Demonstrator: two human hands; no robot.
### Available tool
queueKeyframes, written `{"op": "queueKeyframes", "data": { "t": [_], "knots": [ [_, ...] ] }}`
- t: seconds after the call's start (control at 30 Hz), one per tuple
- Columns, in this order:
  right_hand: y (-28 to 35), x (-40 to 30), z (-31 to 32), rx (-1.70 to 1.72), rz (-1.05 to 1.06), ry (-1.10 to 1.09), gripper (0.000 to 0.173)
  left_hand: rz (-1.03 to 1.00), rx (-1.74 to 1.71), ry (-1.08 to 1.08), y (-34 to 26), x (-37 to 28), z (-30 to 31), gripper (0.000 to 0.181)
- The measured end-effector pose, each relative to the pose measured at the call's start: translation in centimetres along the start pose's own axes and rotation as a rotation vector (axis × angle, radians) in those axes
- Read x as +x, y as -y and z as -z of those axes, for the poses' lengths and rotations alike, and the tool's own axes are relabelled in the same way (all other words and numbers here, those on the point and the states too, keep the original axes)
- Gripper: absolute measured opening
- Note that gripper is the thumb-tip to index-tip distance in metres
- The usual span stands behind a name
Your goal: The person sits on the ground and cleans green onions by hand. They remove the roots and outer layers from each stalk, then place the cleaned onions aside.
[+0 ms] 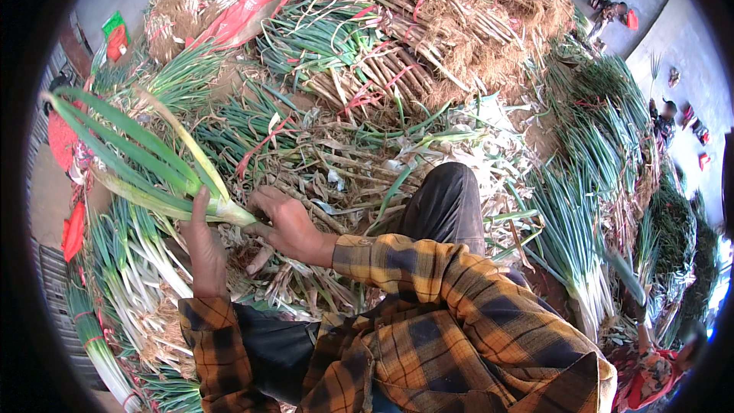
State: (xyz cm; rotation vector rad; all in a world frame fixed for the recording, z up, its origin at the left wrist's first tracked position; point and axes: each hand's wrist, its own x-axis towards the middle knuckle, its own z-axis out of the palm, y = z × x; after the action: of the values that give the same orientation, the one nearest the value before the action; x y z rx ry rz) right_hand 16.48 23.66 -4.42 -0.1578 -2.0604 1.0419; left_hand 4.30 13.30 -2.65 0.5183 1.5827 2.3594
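Note:
A large green onion (229,211) lies across both hands, its broad green leaves fanning out to the upper left and one leaf yellowed. My left hand (206,244) holds it from below where the leaves spread, with the thumb up against them. On the pale stalk just to the right, my right hand (289,223) has its fingers bent around the stem and outer skin. The lower end of the stalk is hidden by the right hand. Beneath the hands lie dry peeled leaves and loose unpeeled stalks (327,215). Cleaned white-stemmed onions (155,267) rest beside my left forearm.
Tied bundles of unpeeled onions (395,69) with brown roots are heaped ahead. A red sack (252,11) lies at their left. Peeled waste (493,155) surrounds my knee (447,201). More onions (573,229) stand at right, near a person in red (651,376). Other people sit farther off.

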Motion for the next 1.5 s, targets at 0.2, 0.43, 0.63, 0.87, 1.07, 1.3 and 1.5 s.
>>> {"op": "queueKeyframes", "data": {
  "t": [0.2, 0.43, 0.63, 0.87, 1.07, 1.3, 1.5],
  "knots": [
    [0.3, -1.0, -0.5, 0.242, -0.302, 0.212, 0.023, 0.046, 0.080, 0.020, -0.3, 0.0, 0.1, 0.042],
    [2.2, -2.6, -0.4, -0.042, 0.224, 0.145, 0.030, 0.032, 0.126, 0.012, 0.6, 0.2, 0.2, 0.041],
    [-2.1, -1.7, 0.2, 0.356, -0.444, 0.398, 0.045, 0.094, -0.039, 0.054, 0.5, 0.3, -0.1, 0.035],
    [-0.6, 0.8, 2.5, 1.059, -0.940, 0.402, 0.041, 0.155, 0.069, 0.276, -0.4, -0.6, -0.2, 0.026],
    [-1.6, 2.6, 4.0, 1.016, -0.888, 0.254, 0.046, 0.274, 0.788, 1.098, -1.3, -2.1, 0.2, 0.034],
    [-2.7, 0.1, 3.1, 1.151, -0.957, 0.522, 0.051, 0.276, 0.230, 0.483, -2.1, 0.2, -1.0, 0.053],
    [2.2, 0.8, 1.0, 1.009, -0.777, 0.431, 0.046, 0.059, -0.018, 0.066, -1.0, 1.1, 0.6, 0.036]
  ]
}}
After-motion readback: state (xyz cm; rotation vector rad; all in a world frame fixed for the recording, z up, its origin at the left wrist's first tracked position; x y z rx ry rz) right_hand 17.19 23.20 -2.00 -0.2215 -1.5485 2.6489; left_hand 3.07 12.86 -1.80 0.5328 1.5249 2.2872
